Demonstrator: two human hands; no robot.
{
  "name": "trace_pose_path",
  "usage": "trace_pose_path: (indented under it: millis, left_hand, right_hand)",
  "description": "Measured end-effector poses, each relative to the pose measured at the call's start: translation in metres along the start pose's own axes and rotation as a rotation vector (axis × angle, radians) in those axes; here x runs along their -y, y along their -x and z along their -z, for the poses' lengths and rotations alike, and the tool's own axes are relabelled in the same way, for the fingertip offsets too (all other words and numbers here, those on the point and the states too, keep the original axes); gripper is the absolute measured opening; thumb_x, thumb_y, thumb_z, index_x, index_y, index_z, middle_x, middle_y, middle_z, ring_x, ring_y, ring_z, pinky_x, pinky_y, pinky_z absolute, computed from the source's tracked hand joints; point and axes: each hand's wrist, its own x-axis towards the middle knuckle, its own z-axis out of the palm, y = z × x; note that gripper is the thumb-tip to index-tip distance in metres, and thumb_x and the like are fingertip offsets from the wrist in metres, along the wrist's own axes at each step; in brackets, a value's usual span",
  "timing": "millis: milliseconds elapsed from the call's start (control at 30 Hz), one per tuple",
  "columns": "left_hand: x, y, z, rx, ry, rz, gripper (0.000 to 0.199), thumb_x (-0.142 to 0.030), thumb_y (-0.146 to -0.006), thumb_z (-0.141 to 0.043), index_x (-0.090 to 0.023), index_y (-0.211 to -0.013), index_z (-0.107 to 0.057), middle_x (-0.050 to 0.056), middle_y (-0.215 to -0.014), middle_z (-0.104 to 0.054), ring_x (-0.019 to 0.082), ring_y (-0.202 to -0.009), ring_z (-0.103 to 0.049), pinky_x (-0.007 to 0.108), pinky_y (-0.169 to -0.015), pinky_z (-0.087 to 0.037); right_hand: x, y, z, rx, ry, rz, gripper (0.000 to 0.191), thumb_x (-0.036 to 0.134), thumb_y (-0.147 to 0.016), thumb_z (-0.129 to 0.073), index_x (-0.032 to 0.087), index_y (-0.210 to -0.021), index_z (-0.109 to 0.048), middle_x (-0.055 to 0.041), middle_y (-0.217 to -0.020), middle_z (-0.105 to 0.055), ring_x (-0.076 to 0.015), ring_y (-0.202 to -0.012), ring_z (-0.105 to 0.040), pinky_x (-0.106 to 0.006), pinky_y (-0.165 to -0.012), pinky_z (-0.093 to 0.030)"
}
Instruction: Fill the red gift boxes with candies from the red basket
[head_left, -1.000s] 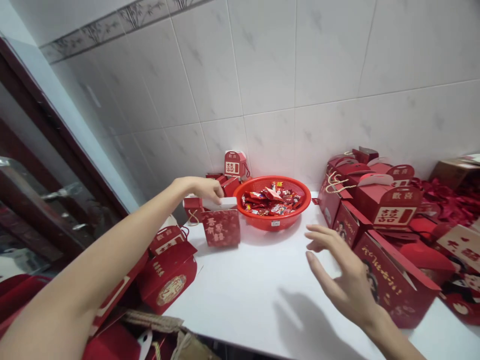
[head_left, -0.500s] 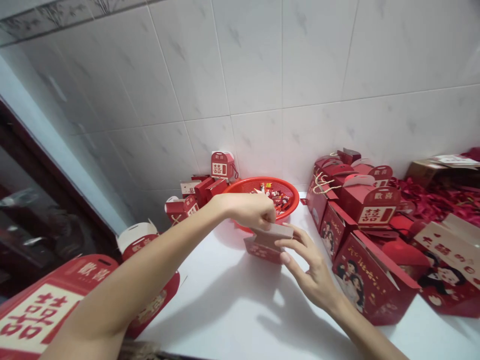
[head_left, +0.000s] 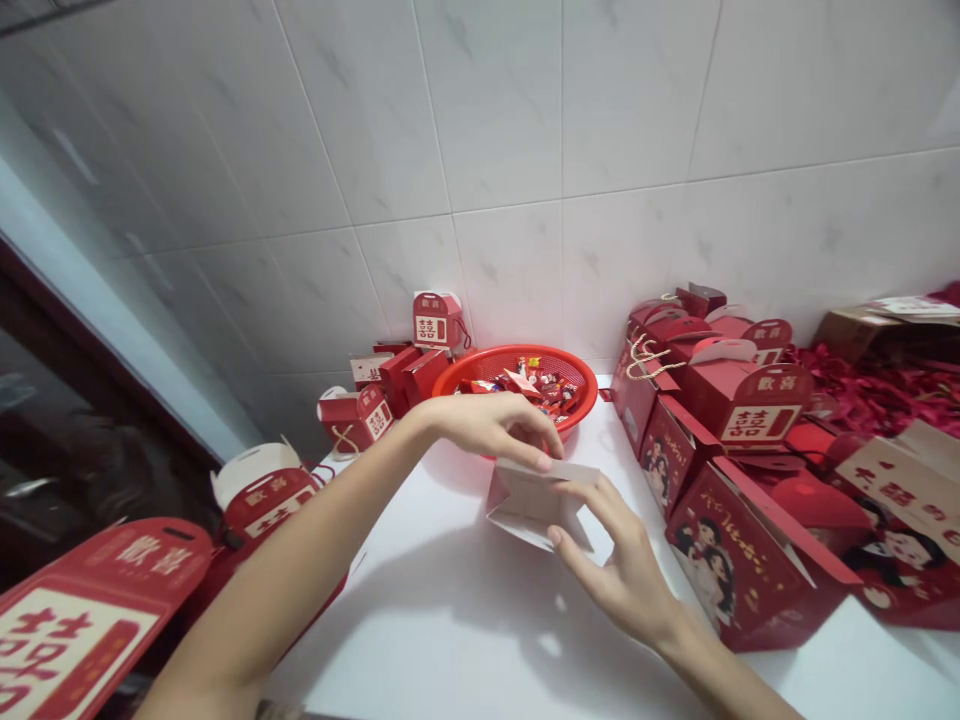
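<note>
A small red paper gift box [head_left: 536,505], with its top open, tilts toward me over the white table so that its pale inside shows. My left hand [head_left: 506,428] reaches across to its far flap, thumb at the edge and fingers curled behind, partly hidden. At the right side of the box, my right hand [head_left: 619,560] grips it, with fingers on the far flap and thumb near the front edge. Just behind is a red plastic basket [head_left: 517,350] of wrapped candies [head_left: 555,392].
Red gift boxes with handles [head_left: 750,400] crowd the right side, beside larger printed boxes [head_left: 742,560]. More small boxes [head_left: 356,415] stand at the back left, and a large one [head_left: 90,620] is at the near left. A tiled wall [head_left: 510,270] closes off the back.
The box has tipped toward me, baring its inside. My left hand has gone from a fist over the opening to curling around the far flap. The view has shifted slightly.
</note>
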Motion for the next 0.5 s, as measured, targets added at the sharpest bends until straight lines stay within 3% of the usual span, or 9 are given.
trace_pose_path:
  millis: [133, 200, 233, 333, 400, 500]
  left_hand:
    - [0.042, 0.001, 0.017, -0.268, 0.106, 0.022, 0.035, -0.042, -0.091, -0.058, -0.016, -0.112, -0.069, 0.008, -0.107, -0.072, 0.021, -0.099, -0.065, 0.027, -0.083, -0.049]
    - [0.067, -0.002, 0.026, -0.407, 0.005, 0.166, 0.040, -0.045, -0.089, -0.057, -0.015, -0.114, -0.067, 0.009, -0.112, -0.071, 0.022, -0.098, -0.065, 0.027, -0.080, -0.049]
    - [0.079, -0.005, 0.029, -0.418, -0.073, 0.271, 0.041, -0.045, -0.088, -0.057, -0.015, -0.115, -0.067, 0.010, -0.115, -0.071, 0.022, -0.097, -0.065, 0.027, -0.079, -0.049]
    - [0.112, -0.017, 0.033, -0.274, -0.243, 0.525, 0.042, -0.044, -0.084, -0.059, -0.015, -0.112, -0.069, 0.011, -0.115, -0.071, 0.024, -0.097, -0.067, 0.028, -0.078, -0.050]
    - [0.127, -0.028, 0.029, -0.194, -0.272, 0.569, 0.043, -0.048, -0.078, -0.065, -0.016, -0.107, -0.072, 0.012, -0.110, -0.074, 0.028, -0.097, -0.067, 0.030, -0.079, -0.050]
    - [0.141, -0.051, 0.016, -0.162, -0.316, 0.549, 0.061, -0.054, -0.067, -0.074, -0.017, -0.115, -0.069, 0.017, -0.120, -0.070, 0.034, -0.106, -0.066, 0.035, -0.083, -0.051]
  right_hand:
    - [0.006, -0.006, 0.010, -0.084, 0.034, 0.048, 0.030, 0.022, -0.092, -0.056, 0.023, -0.122, -0.058, -0.0106, -0.120, -0.061, -0.0250, -0.114, -0.059, -0.039, -0.096, -0.049]
    - [0.009, -0.009, 0.015, -0.116, 0.049, 0.036, 0.028, 0.023, -0.092, -0.055, 0.023, -0.120, -0.058, -0.0097, -0.118, -0.061, -0.0242, -0.112, -0.059, -0.037, -0.094, -0.050]
    - [0.009, -0.010, 0.017, -0.123, 0.062, 0.027, 0.027, 0.023, -0.091, -0.055, 0.022, -0.118, -0.058, -0.0094, -0.116, -0.062, -0.0241, -0.110, -0.060, -0.036, -0.092, -0.050]
    - [0.007, -0.009, 0.015, -0.095, 0.116, -0.014, 0.022, 0.025, -0.090, -0.056, 0.022, -0.112, -0.058, -0.0082, -0.112, -0.063, -0.0243, -0.105, -0.061, -0.036, -0.088, -0.051]
    - [0.003, -0.006, 0.010, -0.069, 0.136, -0.046, 0.021, 0.027, -0.091, -0.054, 0.023, -0.112, -0.058, -0.0076, -0.112, -0.064, -0.0241, -0.104, -0.062, -0.035, -0.085, -0.052]
    - [-0.004, -0.003, 0.003, -0.061, 0.094, -0.095, 0.023, 0.030, -0.095, -0.048, 0.024, -0.116, -0.056, -0.0073, -0.115, -0.063, -0.0228, -0.104, -0.063, -0.029, -0.075, -0.055]
